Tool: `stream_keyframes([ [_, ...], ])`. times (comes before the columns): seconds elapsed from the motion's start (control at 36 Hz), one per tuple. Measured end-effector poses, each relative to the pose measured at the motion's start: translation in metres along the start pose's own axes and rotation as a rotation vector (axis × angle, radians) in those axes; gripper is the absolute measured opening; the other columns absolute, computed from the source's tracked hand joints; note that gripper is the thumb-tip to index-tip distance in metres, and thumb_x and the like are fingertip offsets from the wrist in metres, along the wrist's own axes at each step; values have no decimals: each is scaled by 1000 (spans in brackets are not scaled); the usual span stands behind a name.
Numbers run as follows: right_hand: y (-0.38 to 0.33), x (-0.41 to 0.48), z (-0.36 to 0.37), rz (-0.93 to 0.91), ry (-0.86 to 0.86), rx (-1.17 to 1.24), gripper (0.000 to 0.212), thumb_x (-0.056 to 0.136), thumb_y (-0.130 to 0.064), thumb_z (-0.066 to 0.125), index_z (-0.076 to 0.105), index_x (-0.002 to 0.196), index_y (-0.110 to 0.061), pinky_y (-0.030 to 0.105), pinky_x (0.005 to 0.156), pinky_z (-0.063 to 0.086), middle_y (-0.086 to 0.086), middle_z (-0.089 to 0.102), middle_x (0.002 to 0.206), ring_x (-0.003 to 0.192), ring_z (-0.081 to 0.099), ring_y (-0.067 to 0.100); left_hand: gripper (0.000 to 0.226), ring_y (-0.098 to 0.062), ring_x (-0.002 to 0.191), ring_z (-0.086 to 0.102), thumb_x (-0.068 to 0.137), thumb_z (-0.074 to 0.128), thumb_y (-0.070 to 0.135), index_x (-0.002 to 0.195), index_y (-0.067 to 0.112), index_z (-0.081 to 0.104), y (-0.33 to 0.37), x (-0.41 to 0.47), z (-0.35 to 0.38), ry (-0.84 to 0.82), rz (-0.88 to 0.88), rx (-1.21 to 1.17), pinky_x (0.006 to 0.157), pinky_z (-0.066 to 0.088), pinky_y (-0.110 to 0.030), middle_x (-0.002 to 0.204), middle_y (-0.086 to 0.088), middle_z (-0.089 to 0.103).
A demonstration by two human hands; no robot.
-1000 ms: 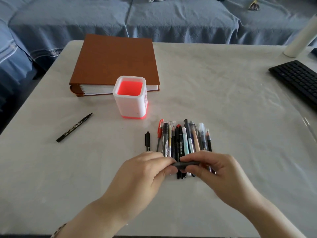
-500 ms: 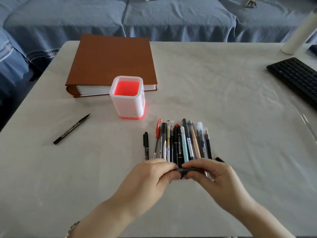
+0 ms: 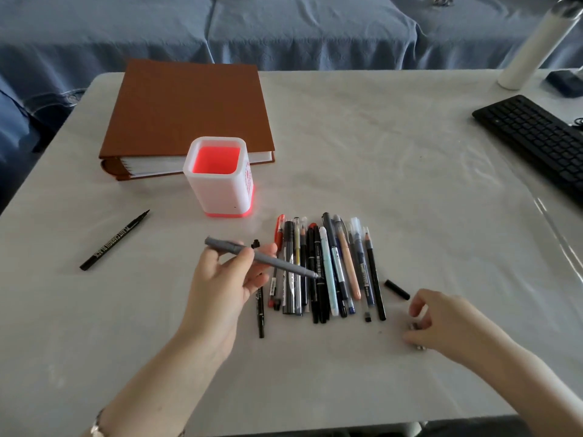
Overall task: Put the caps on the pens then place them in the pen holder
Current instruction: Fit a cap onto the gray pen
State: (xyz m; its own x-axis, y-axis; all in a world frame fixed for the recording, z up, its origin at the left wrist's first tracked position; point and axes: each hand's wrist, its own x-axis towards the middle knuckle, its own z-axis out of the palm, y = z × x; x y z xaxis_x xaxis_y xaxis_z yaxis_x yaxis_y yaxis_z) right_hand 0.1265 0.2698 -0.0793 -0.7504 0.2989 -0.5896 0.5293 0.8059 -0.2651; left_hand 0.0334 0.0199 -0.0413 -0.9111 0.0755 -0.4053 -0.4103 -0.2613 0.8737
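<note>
**A:** Well, how much can be counted as done from the head view?

**B:** Very little, it is judged. The pen holder [image 3: 217,190] is seen upright just in front of the brown binder [image 3: 186,105], and nothing is seen inside its red well.

**A:** And the pen in hand?

**B:** A grey pen [image 3: 284,264] is held above the table [image 3: 378,152] by the left hand [image 3: 220,285], with fingers and thumb curled round its middle. It is tilted, with the thicker end pointed off to the left. Whether its fine end is covered cannot be told for certain.

**A:** What is being done with the right hand [image 3: 448,326]?

**B:** It is held low over the table with its fingers loosely curled. A black cap [image 3: 397,289] lies near it but is not touched. Something small and shiny is glimpsed under the fingertips, but whether it is pinched cannot be told.

**A:** What is left, then?

**B:** Nearly everything, it would seem. A row of pens [image 3: 328,266] is laid side by side between the two hands, some capped and some with bare points. A black marker [image 3: 113,239] is seen uncapped well off to the left, and a thin black pen [image 3: 260,310] is laid just beside the left hand. None is yet placed in the holder.
</note>
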Motion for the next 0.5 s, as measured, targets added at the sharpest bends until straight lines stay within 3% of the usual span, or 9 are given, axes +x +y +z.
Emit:
stream_keyframes([
  [0.08,-3,-2,1,-35,68,71,21,74,-23,69,49,77,-29,14,51,37,-10,62,76,65,55,4,19,-23,87,70,94,41,0,79,13,44,1,-5,-7,1,-21,-138,70,57,-29,83,-13,74],
  [0.17,-11,-5,0,-142,239,188,28,75,-17,68,52,66,-37,17,59,45,-10,64,73,70,61,9,20,-23,82,71,92,41,-2,78,11,46,2,-7,-14,19,-52,-226,68,59,-29,83,-14,73],
  [0.22,-21,-8,-4,-211,318,339,26,79,-12,65,58,71,-35,11,64,46,-6,68,77,71,64,11,20,-24,82,71,92,42,-2,77,11,47,3,-8,-17,34,-64,-242,65,59,-29,83,-15,73],
  [0.31,-42,-16,-13,-324,317,599,26,85,-4,58,65,87,-29,2,67,44,-9,66,81,73,64,6,21,-22,77,71,91,42,-2,76,10,48,4,-12,-18,52,-56,-254,61,58,-26,79,-13,73],
  [0.39,-62,-27,-18,-430,336,720,35,83,-3,60,63,86,-38,9,72,48,-14,69,85,76,65,2,20,-21,75,71,90,44,-1,75,11,49,4,-16,-18,70,-56,-261,65,59,-28,78,-11,74],
  [0.5,-84,-38,-19,-454,276,931,28,77,-1,67,68,76,-28,4,61,46,-15,72,72,63,64,-2,18,-21,77,72,90,45,0,77,11,50,2,-20,-17,85,-74,-278,72,58,-30,81,-12,74],
])
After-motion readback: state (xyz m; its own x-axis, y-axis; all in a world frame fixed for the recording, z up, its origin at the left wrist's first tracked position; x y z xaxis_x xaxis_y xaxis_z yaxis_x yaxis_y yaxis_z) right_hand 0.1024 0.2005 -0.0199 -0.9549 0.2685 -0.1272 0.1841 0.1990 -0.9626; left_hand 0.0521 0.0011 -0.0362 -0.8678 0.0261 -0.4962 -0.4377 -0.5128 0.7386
